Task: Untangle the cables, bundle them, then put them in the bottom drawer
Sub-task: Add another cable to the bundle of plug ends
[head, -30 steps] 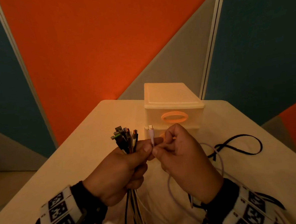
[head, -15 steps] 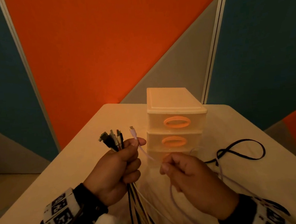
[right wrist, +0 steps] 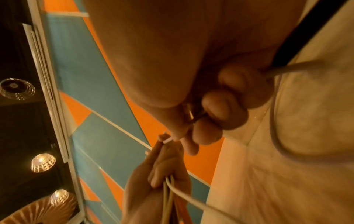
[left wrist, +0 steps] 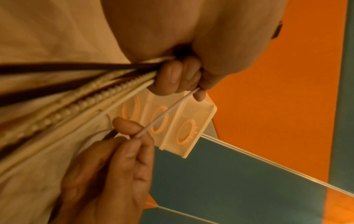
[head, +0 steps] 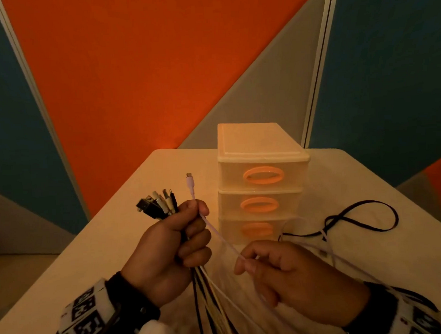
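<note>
My left hand (head: 178,240) grips a bundle of black and white cables (head: 159,205) upright, plugs fanned out above the fist; the cords (left wrist: 76,94) trail down below it. Its thumb and forefinger also pinch a pale pink cable (head: 220,238) whose USB-C plug (head: 189,179) sticks up. My right hand (head: 285,274) pinches the same pink cable (left wrist: 162,115) lower down, stretched taut between both hands. Behind stands a cream three-drawer unit (head: 262,164) with orange handles; its bottom drawer (head: 254,229) looks closed.
A black cable loop (head: 362,217) and white cable strands (head: 330,253) lie on the cream table (head: 111,251) right of the drawers. Orange, teal and grey wall panels (head: 130,69) rise behind the table's far edge.
The right hand let the pink plug go to the left hand's pinch, then slid down and right along the cable. The left hand shifted left; the drawers are now uncovered.
</note>
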The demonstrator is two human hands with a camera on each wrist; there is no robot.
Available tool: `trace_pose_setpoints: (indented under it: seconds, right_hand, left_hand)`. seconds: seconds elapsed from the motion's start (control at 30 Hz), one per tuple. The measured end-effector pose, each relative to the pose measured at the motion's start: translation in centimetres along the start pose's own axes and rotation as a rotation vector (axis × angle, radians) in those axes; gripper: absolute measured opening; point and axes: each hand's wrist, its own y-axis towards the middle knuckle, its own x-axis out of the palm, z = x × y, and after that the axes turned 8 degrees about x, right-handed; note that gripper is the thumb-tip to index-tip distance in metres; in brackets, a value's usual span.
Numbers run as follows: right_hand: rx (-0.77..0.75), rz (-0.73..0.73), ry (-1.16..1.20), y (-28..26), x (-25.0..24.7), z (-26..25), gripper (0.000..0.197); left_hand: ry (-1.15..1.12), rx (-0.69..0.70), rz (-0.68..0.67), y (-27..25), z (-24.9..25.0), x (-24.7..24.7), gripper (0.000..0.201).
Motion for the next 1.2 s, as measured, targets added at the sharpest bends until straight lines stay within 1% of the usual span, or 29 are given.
trace_pose_setpoints:
  seconds: [0.1,0.2,0.3,0.37,0.43,0.5,0.57,0.6,0.67,0.73,0.8,0.87,0.97,1.0,1.03,1.1,1.2]
  right_hand:
    - [0.038,0.019,-0.018,-0.2,-1.2,0.4,0.022]
    - [0.073,-0.004,-0.055,-0.3,-1.1,0.4,0.023]
    - [0.079,-0.01,-0.133,-0.3,-0.9,0.5,0.021]
    - [0.129,0.004,-0.144,-0.2,-1.4,0.9,0.022]
    - [0.175,0.01,-0.136,-0.1,-1.9,1.3,0.024]
    - [0.191,0.034,-0.159,0.0,-2.3,1.5,0.025]
    - [0.188,0.109,-0.19,0.1,-2.7,1.7,0.031]
    - [0.181,0.166,-0.214,0.2,-2.8,1.6,0.033]
    - [0.146,0.284,-0.26,0.3,-2.9,1.7,0.034]
    - [0.124,0.333,-0.254,0.5,-2.8,1.6,0.028]
    - [0.123,0.324,-0.22,0.6,-2.6,1.5,0.021]
    - [0.108,0.356,-0.167,0.6,-2.5,1.1,0.022]
    - [0.028,0.477,-0.098,0.8,-2.2,0.3,0.029]
    - [0.001,0.532,-0.09,0.9,-2.0,0.2,0.026]
    - [-0.025,0.583,-0.088,1.0,-1.8,0.2,0.023]
    - [-0.082,0.649,-0.081,1.1,-1.1,-0.1,0.026]
    - [-0.183,0.675,-0.006,1.0,-0.4,-0.9,0.021]
  left_hand:
    - [0.004,-0.001,0.025,0.2,-0.4,-0.2,0.025]
    - [0.002,0.021,0.064,0.4,-0.5,-0.1,0.028]
    - [-0.116,0.051,0.088,0.4,-0.2,0.3,0.028]
    - [-0.221,0.069,0.072,0.3,0.3,0.5,0.03]
    - [-0.276,0.094,0.052,0.2,0.7,0.6,0.031]
    - [-0.31,0.104,0.049,0.1,1.0,0.5,0.031]
    - [-0.313,0.091,0.042,0.0,1.1,0.2,0.03]
    - [-0.302,0.078,0.028,-0.1,1.2,0.1,0.027]
    - [-0.257,0.036,-0.007,-0.3,1.2,0.1,0.016]
    - [-0.21,-0.014,-0.067,-0.6,1.1,0.3,0.009]
    - [-0.183,-0.067,-0.161,-0.7,0.6,0.1,0.009]
    - [-0.199,-0.135,-0.287,-0.6,0.2,-0.3,0.011]
    - [-0.213,-0.232,-0.418,-0.3,-0.4,-0.8,0.016]
    - [-0.211,-0.254,-0.448,-0.3,-0.5,-0.8,0.02]
    - [-0.204,-0.271,-0.47,-0.3,-0.7,-0.9,0.022]
    - [-0.167,-0.288,-0.471,-0.6,-1.0,-0.7,0.024]
    - [-0.118,-0.288,-0.454,-0.8,-1.0,-0.3,0.023]
